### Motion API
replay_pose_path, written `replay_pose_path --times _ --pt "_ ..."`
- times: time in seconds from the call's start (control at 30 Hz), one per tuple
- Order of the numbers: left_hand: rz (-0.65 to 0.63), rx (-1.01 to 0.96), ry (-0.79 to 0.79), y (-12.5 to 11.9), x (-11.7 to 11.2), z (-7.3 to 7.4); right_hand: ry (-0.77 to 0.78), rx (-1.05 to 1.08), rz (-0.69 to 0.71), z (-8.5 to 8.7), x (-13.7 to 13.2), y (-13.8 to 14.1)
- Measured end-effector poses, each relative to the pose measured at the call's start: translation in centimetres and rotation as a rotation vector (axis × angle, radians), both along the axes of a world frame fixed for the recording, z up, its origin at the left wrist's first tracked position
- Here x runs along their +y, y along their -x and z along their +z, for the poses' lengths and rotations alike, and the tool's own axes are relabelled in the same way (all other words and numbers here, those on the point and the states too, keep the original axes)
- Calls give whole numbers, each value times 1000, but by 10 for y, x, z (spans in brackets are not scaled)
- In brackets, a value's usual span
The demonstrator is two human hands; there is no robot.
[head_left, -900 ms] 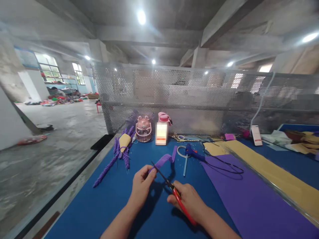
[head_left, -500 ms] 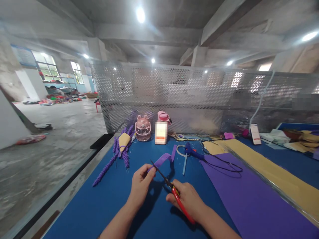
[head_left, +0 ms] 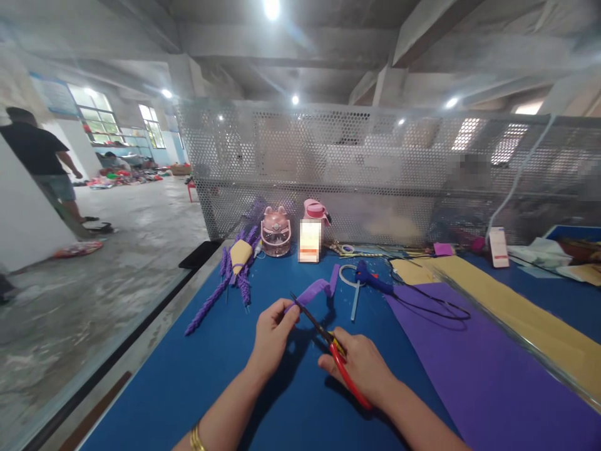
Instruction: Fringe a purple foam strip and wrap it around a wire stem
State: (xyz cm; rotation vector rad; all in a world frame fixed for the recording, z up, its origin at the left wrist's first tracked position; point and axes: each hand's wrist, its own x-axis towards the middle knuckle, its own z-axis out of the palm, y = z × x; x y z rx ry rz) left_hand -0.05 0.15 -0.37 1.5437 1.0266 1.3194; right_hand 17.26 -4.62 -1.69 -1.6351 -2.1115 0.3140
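Here we are at the blue bench [head_left: 197, 376], and the action sits just in front of the pink bottle [head_left: 275, 232], on the worker's side of it. The left hand [head_left: 275, 326] has its grip pinched tight on the near end of a purple strip [head_left: 315, 289], thumb on top. The rest of the strip arches up and back toward the pink bottle before folding down. The right hand [head_left: 361, 366] has its grip wrapped round the red handles of the scissors [head_left: 313, 321]. The dark blades run up to meet the strip right beside the left fingertips. The blades look close together; how far they are parted I can't tell from here.

To my eye this is snipping along the strip's edge. It wants the pinch kept taut so the soft material doesn't fold between the blades. The cuts should be short and even, and the thumb clear of the tips. Right of the pink bottle lie a glue gun [head_left: 369, 279] and a big purple sheet [head_left: 469, 357], well apart from both hands.
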Motion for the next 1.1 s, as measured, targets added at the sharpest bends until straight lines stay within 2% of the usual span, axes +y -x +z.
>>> replay_pose_path --times 0.2,0.37,0.43,0.5,0.63,0.83,1.1 --pt "-19 -19 42 -1 0 1 111 144 52 -1 3 -7" --pt "-58 -50 70 -1 1 0 406 573 238 -3 3 -13" --pt "-69 -53 79 -1 1 -1 520 707 273 -1 1 -13" --pt "-75 -56 91 -1 2 -1 569 771 268 2 0 -10" --pt "-92 -61 100 0 3 0 573 772 211 9 -2 -6" --pt "-103 -54 73 1 3 2 566 764 198 12 -5 -5" --pt "-74 -12 59 2 3 2 499 681 224 -4 -1 -9"
